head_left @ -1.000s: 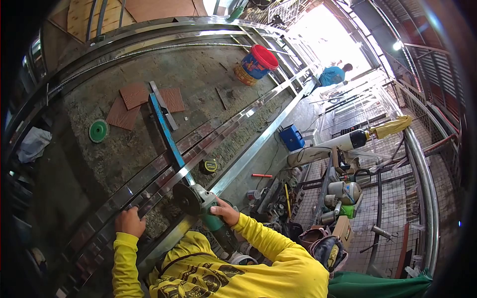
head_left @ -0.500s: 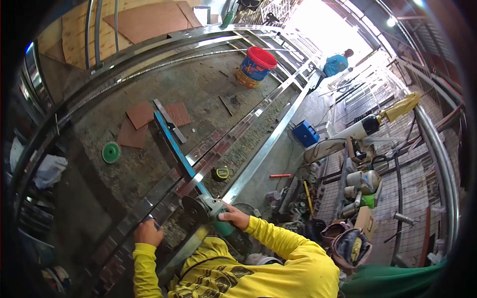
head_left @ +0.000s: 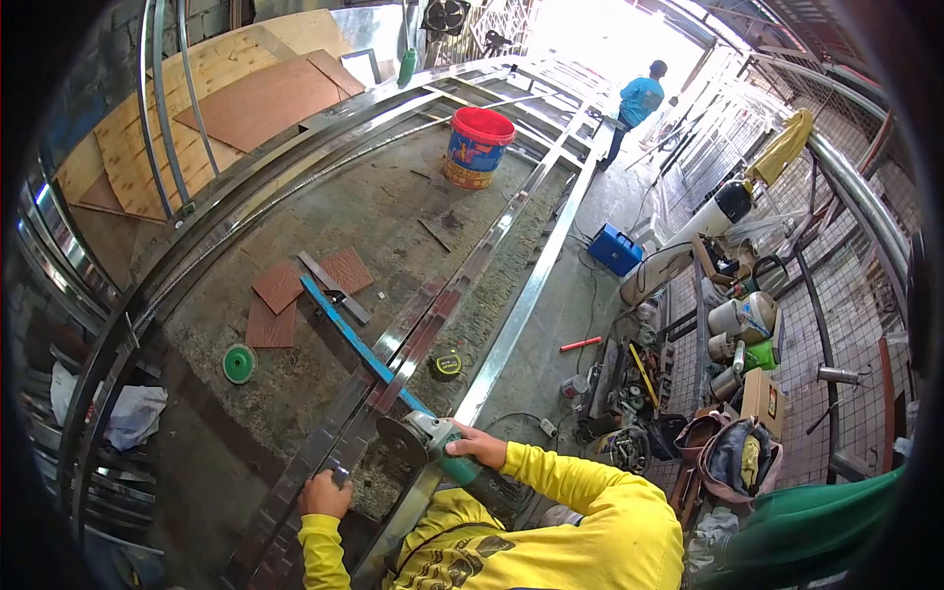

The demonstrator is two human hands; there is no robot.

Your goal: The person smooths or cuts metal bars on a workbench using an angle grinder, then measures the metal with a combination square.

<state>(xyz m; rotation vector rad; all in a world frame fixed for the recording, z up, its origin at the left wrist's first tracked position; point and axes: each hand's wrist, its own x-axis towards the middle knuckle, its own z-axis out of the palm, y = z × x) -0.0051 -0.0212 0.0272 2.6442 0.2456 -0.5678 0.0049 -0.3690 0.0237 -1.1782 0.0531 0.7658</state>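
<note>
Two bare hands work the near end of a long steel frame (head_left: 433, 315) lying on a workshop floor, seen through the head camera I am running remotely. The right hand (head_left: 479, 447), yellow sleeve down to the wrist, is closed fully round the green body of an angle grinder (head_left: 433, 440), whose dark grinding wheel (head_left: 398, 441) stands on edge against the frame's flat rails. The left hand (head_left: 324, 495) rests near it on the same rails, fingers curled downward; I cannot tell whether they grip anything or merely press.

A blue bar (head_left: 349, 334) lies slantwise across the rails right behind the wheel. A yellow-and-black tape measure (head_left: 445, 366) sits on the concrete between the rails and the frame's outer tube. To the left, a green pad (head_left: 238, 363) lies flat near three brown tiles (head_left: 278, 287), with a white cloth (head_left: 133, 413) bundled by the curved tubes at the edge. To the right, tools, cans and bags crowd the floor beside wire mesh, a red-handled tool (head_left: 580, 344) among them.

Farther along sit a blue welder (head_left: 617, 250) and a tilted gas cylinder (head_left: 723, 211). Beyond them a red bucket (head_left: 479, 138) stands inside the frame, plywood sheets (head_left: 246, 98) lie at the far left, and a person in a blue shirt (head_left: 641, 96) stands at the bright open doorway.
</note>
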